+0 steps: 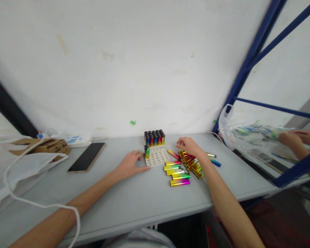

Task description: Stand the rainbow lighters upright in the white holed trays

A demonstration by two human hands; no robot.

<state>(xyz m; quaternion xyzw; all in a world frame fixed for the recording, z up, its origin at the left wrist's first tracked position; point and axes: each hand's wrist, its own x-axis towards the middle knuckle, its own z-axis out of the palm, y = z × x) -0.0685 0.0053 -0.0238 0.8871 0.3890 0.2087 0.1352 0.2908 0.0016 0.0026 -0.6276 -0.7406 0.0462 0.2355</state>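
Note:
A white tray (158, 157) with rows of small holes lies on the grey table. One lighter (147, 152) with a yellow-green body stands upright in its back left corner. My left hand (131, 165) rests at the tray's left side, thumb stretched along the front corner and fingers apart from it. Behind the tray, several black-topped lighters (155, 138) stand in a tight block of rows. My right hand (188, 145) hangs above the back of a loose pile of shiny lighters (191, 162), fingers loosely bent, nothing visible in them. Several more lighters (180, 176) lie in a row in front.
A phone (87, 157) lies left of my hand, near a white box (79, 140), a cardboard box (50, 147) and white plastic bags with a cable (41, 205). To the right, beyond a blue metal frame (244, 75), another person's hands (297, 138) work by a clear plastic bag.

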